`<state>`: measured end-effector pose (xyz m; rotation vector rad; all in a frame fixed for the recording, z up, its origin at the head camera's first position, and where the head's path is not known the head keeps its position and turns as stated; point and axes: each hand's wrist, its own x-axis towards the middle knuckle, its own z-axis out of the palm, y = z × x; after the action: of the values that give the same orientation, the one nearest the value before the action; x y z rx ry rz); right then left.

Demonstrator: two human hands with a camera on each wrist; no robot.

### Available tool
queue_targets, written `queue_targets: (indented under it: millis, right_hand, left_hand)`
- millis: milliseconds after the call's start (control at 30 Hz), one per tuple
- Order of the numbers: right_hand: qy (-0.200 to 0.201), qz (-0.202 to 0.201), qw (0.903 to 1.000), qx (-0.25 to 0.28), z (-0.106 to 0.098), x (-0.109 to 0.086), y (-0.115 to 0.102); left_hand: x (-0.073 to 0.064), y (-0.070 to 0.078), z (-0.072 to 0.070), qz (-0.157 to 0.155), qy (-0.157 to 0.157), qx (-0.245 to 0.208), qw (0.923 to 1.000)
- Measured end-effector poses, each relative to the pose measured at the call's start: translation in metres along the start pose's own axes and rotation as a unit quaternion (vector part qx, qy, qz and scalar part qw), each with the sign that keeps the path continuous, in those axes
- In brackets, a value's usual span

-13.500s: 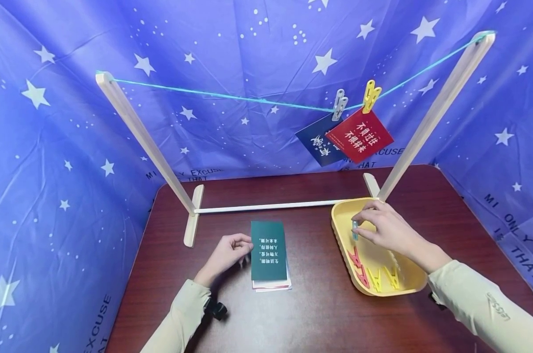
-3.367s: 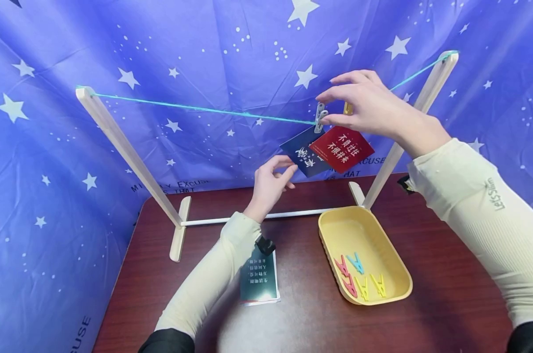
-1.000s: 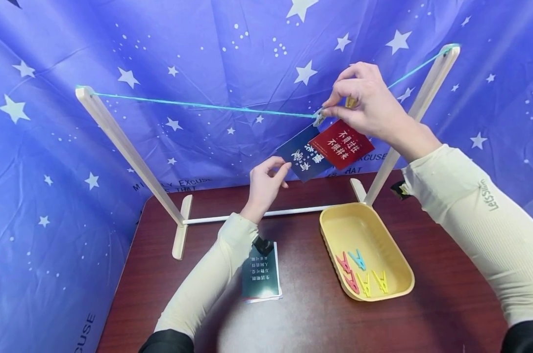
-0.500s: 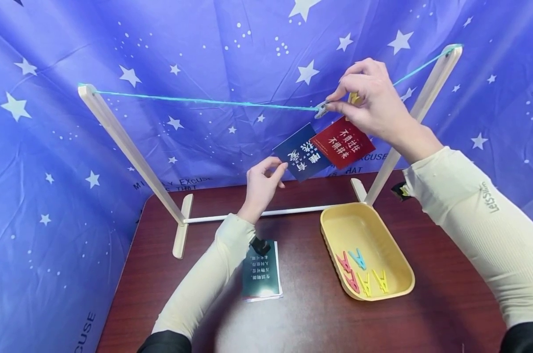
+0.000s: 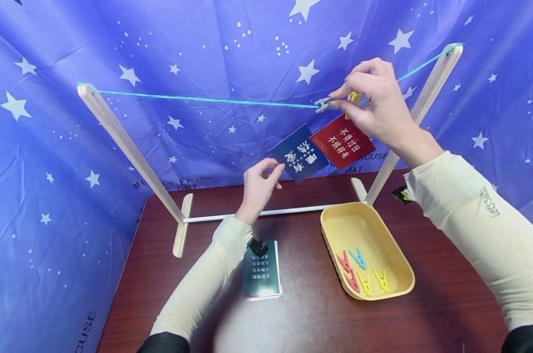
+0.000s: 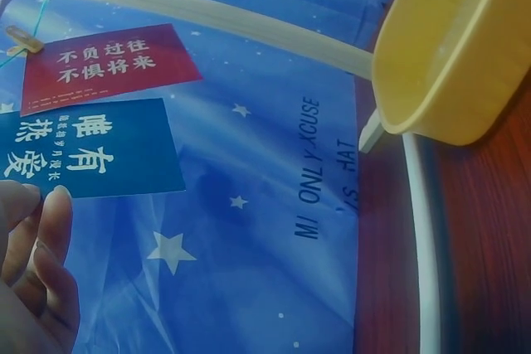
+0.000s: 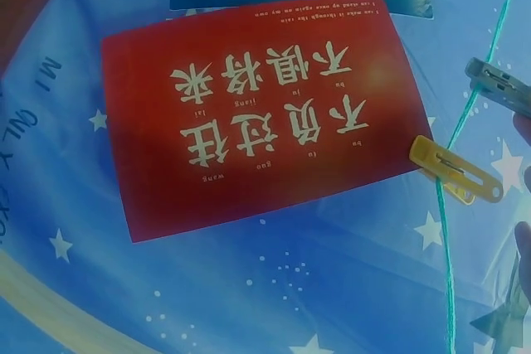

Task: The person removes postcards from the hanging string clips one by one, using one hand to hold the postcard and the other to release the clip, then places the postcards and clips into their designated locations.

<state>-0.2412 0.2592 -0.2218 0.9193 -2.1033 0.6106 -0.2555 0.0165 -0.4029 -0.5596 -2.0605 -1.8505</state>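
My left hand (image 5: pixel 259 189) pinches a dark blue card (image 5: pixel 299 153) with white lettering by its lower left edge. In the left wrist view thumb and fingertip meet at the edge of the blue card (image 6: pixel 133 159). Up at the turquoise string (image 5: pixel 204 100), my right hand (image 5: pixel 376 105) squeezes a grey clothespin (image 5: pixel 322 104) between thumb and forefinger. The right wrist view has the grey clothespin (image 7: pixel 500 87) tilted across the string, apart from the blue card. Beside it, a yellow clothespin (image 7: pixel 455 173) holds a red card (image 7: pixel 249 122) on the string; the red card overlaps the blue one.
Wooden posts (image 5: pixel 129 152) carry the string, joined low down by a white rod (image 5: pixel 288 212). On the brown table (image 5: pixel 301 323) lie a stack of cards with a green one (image 5: pixel 262 279) on top and a yellow basket (image 5: pixel 363 220) holding several red, blue and yellow clothespins.
The grey clothespin has been squeezed and lifted off the blue card's corner, tilting and rising slightly. My left hand has drawn the card a little to the left, away from it.
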Motion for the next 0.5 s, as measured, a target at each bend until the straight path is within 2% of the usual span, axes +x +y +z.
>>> queue_targets:
  millis: [300, 500]
  right_hand:
    - [0.006, -0.009, 0.9999, -0.005, -0.004, -0.001, -0.004]
    - [0.039, 0.006, 0.9991, 0.019, -0.005, -0.003, -0.014]
  left_hand:
    - [-0.002, 0.002, -0.006, 0.003, 0.004, -0.001, 1.0000]
    - [-0.005, 0.005, -0.010, 0.009, 0.001, -0.004, 1.0000]
